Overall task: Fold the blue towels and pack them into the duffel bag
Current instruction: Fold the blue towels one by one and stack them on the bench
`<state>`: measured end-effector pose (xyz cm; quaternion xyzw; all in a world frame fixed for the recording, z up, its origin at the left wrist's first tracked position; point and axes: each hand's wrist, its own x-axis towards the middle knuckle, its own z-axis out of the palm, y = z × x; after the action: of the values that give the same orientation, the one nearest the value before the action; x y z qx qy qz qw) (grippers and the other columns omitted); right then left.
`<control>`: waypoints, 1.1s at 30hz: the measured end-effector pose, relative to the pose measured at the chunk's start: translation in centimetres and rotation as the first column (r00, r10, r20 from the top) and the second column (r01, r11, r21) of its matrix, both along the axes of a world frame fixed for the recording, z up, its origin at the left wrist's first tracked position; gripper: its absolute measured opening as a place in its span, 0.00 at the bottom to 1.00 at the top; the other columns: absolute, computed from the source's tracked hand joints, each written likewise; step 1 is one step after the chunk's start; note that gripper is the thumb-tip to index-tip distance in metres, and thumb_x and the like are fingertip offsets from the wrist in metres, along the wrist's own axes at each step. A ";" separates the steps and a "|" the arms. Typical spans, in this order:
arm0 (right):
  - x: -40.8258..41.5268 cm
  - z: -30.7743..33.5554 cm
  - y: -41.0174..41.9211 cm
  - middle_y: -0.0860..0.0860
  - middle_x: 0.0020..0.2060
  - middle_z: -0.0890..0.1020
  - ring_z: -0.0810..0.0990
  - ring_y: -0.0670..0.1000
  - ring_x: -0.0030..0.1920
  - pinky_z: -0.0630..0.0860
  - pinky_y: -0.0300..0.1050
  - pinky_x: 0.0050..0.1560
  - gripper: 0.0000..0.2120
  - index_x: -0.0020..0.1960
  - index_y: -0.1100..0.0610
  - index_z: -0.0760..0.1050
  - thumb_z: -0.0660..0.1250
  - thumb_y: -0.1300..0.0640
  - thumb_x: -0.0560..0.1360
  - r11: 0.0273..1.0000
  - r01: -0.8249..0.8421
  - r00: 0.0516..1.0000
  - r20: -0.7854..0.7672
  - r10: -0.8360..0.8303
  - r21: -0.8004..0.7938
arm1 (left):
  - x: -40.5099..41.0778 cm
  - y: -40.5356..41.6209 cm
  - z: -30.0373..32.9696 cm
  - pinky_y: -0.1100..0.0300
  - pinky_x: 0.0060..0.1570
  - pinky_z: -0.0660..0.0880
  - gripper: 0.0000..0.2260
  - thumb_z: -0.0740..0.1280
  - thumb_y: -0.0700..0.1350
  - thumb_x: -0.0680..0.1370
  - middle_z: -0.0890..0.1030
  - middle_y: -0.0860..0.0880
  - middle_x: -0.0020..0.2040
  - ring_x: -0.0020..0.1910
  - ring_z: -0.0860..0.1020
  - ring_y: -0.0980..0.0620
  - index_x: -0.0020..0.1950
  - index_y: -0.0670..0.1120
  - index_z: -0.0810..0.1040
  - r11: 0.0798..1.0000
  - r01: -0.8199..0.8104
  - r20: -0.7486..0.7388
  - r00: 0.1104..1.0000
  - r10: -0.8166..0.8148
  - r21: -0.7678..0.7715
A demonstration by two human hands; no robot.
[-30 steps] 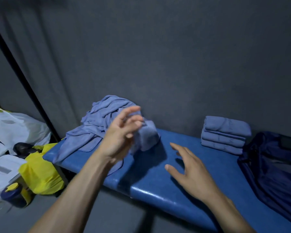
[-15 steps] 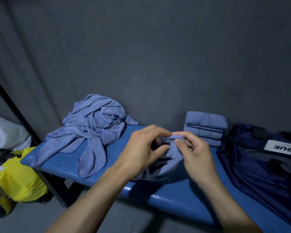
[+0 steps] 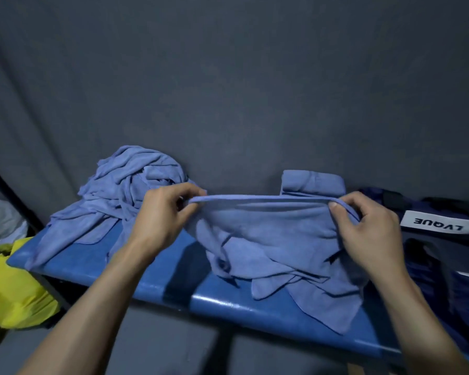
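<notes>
A blue towel (image 3: 271,239) is stretched between my hands above the blue bench (image 3: 157,269). My left hand (image 3: 163,220) pinches its top edge at the left corner, and my right hand (image 3: 368,228) pinches the right corner. The towel's lower part lies crumpled on the bench. A heap of unfolded blue towels (image 3: 125,185) sits at the bench's left end. A stack of folded towels (image 3: 313,181) stands behind the held towel, partly hidden by it. The dark navy duffel bag (image 3: 439,255) lies open at the right, showing a white label.
A grey curtain wall (image 3: 228,90) runs behind the bench. A yellow bag (image 3: 14,288) and a white bag (image 3: 0,217) lie on the floor at the left, beside a black pole (image 3: 11,196). Grey floor lies below the bench's front edge.
Both hands, close together on a bunched towel half a second ago, have spread apart and pulled its top edge straight. A second ago both hands were open.
</notes>
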<state>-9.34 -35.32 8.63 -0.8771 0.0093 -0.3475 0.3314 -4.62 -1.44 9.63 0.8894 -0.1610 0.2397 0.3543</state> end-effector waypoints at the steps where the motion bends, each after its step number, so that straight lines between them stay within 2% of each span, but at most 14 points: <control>1: 0.1 -0.4 -0.7 0.49 0.33 0.80 0.78 0.54 0.35 0.76 0.56 0.38 0.08 0.42 0.53 0.77 0.69 0.53 0.79 1.000 0.027 0.999 -0.047 -0.027 0.006 | 0.2 0.6 -0.1 0.69 0.39 0.74 0.07 0.73 0.40 0.78 0.84 0.61 0.41 0.41 0.82 0.60 0.49 0.53 0.86 1.000 -0.015 -0.006 1.000 0.015 -0.021; 4: 0.3 -1.3 -2.2 0.48 0.36 0.83 0.81 0.55 0.39 0.78 0.54 0.41 0.07 0.43 0.52 0.79 0.69 0.51 0.79 0.996 0.084 0.984 -0.161 -0.079 0.025 | 0.8 1.9 -0.2 0.73 0.41 0.73 0.08 0.72 0.39 0.78 0.84 0.64 0.43 0.40 0.80 0.65 0.48 0.52 0.85 0.974 -0.040 -0.063 0.998 0.026 -0.223; 7: 0.5 -1.4 -3.5 0.46 0.31 0.80 0.78 0.49 0.36 0.72 0.47 0.38 0.11 0.38 0.52 0.79 0.71 0.52 0.78 0.994 0.084 0.966 -0.251 -0.065 0.067 | 1.1 2.5 0.1 0.68 0.45 0.74 0.07 0.72 0.38 0.78 0.84 0.59 0.41 0.41 0.79 0.62 0.46 0.50 0.84 0.823 -0.078 -0.101 0.995 0.025 -0.563; 10: -0.2 -0.5 -3.5 0.45 0.30 0.80 0.75 0.43 0.32 0.71 0.44 0.37 0.14 0.38 0.56 0.82 0.70 0.52 0.80 0.923 -0.113 0.897 -0.362 0.254 0.368 | 1.3 3.2 0.4 0.61 0.48 0.74 0.06 0.71 0.41 0.79 0.83 0.58 0.41 0.43 0.78 0.58 0.44 0.51 0.84 0.646 -0.134 -0.145 0.989 0.036 -0.752; 11: -0.8 0.4 -3.1 0.50 0.36 0.84 0.80 0.46 0.37 0.76 0.43 0.40 0.14 0.40 0.57 0.84 0.68 0.51 0.80 0.801 -0.183 0.850 -0.318 0.421 0.570 | 1.4 3.4 0.5 0.59 0.49 0.74 0.06 0.71 0.42 0.80 0.84 0.56 0.42 0.44 0.79 0.56 0.44 0.51 0.85 0.596 -0.143 -0.165 0.986 0.018 -0.790; 13: -1.8 2.0 -2.5 0.58 0.49 0.87 0.85 0.53 0.48 0.83 0.44 0.47 0.18 0.48 0.59 0.87 0.63 0.48 0.80 0.393 -0.222 0.780 -0.079 0.621 0.892 | 1.3 3.5 0.7 0.59 0.50 0.75 0.06 0.71 0.43 0.80 0.84 0.53 0.43 0.45 0.79 0.54 0.44 0.51 0.85 0.562 -0.132 -0.175 0.984 -0.023 -0.817; 15: -2.3 3.2 -2.5 0.60 0.53 0.86 0.86 0.55 0.53 0.84 0.47 0.48 0.26 0.52 0.60 0.87 0.58 0.42 0.81 0.098 -0.185 0.733 0.071 0.676 0.978 | 1.3 3.2 0.8 0.61 0.47 0.74 0.04 0.71 0.42 0.80 0.82 0.50 0.42 0.44 0.77 0.54 0.45 0.48 0.83 0.578 -0.092 -0.149 0.987 -0.052 -0.811; 17: -2.2 3.2 -2.6 0.65 0.63 0.80 0.81 0.58 0.64 0.81 0.52 0.59 0.32 0.60 0.64 0.83 0.53 0.38 0.83 -0.138 -0.167 0.564 0.209 0.799 0.976 | 1.5 3.1 0.7 0.58 0.45 0.71 0.06 0.71 0.42 0.80 0.78 0.45 0.43 0.44 0.75 0.52 0.48 0.40 0.80 0.597 -0.083 -0.127 0.991 -0.031 -0.798; 18: -2.1 2.9 -2.4 0.66 0.68 0.76 0.77 0.60 0.68 0.77 0.56 0.64 0.31 0.65 0.64 0.80 0.54 0.40 0.84 -0.179 -0.152 0.533 0.233 0.814 0.972 | 1.6 3.1 0.7 0.57 0.45 0.70 0.08 0.71 0.43 0.80 0.77 0.44 0.44 0.44 0.73 0.51 0.50 0.38 0.79 0.592 -0.088 -0.119 0.993 -0.012 -0.801; 22: -1.0 1.4 -1.5 0.60 0.49 0.86 0.86 0.55 0.45 0.84 0.44 0.45 0.12 0.50 0.59 0.85 0.62 0.59 0.82 0.291 -0.187 0.833 -0.006 0.553 0.938 | 0.8 2.6 1.3 0.54 0.46 0.73 0.07 0.70 0.44 0.81 0.78 0.45 0.42 0.44 0.76 0.50 0.44 0.46 0.76 0.526 -0.099 -0.138 0.990 -0.035 -0.845; 26: -0.8 0.9 2.4 0.55 0.47 0.86 0.83 0.50 0.47 0.80 0.41 0.48 0.10 0.53 0.60 0.83 0.63 0.60 0.83 0.481 -0.334 0.801 -0.025 0.599 0.811 | -1.2 -1.2 2.0 0.60 0.44 0.75 0.03 0.70 0.44 0.79 0.79 0.49 0.41 0.41 0.76 0.54 0.53 0.49 0.79 0.611 0.165 -0.119 0.910 -0.397 -0.774; 30: -0.9 0.6 6.2 0.53 0.47 0.87 0.82 0.47 0.48 0.78 0.40 0.51 0.08 0.54 0.60 0.82 0.64 0.62 0.82 0.534 -0.521 0.667 -0.073 0.741 0.666 | -2.7 -5.6 0.6 0.62 0.52 0.76 0.24 0.71 0.46 0.78 0.82 0.50 0.56 0.49 0.78 0.53 0.74 0.55 0.72 0.735 0.470 -0.357 0.661 -0.660 -0.488; 31: -0.8 0.5 6.6 0.55 0.49 0.87 0.83 0.48 0.50 0.78 0.42 0.53 0.08 0.55 0.61 0.82 0.65 0.62 0.82 0.557 -0.563 0.644 -0.099 0.759 0.611 | -2.9 -6.5 0.1 0.55 0.57 0.76 0.22 0.70 0.45 0.79 0.82 0.49 0.61 0.54 0.79 0.49 0.73 0.53 0.73 0.729 0.536 -0.411 0.603 -0.683 -0.425; 33: -0.6 0.4 6.6 0.54 0.49 0.87 0.83 0.48 0.51 0.77 0.42 0.54 0.07 0.54 0.60 0.83 0.66 0.62 0.81 0.605 -0.602 0.635 -0.146 0.759 0.522 | -2.6 -7.1 -0.7 0.48 0.50 0.74 0.10 0.69 0.45 0.81 0.83 0.45 0.52 0.47 0.78 0.47 0.62 0.48 0.79 0.771 0.546 -0.437 0.636 -0.636 -0.327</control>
<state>-9.90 -28.73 9.08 -0.7634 -0.1967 -0.0170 0.6150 -7.25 -8.56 8.94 0.7845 -0.3206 -0.1295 0.5147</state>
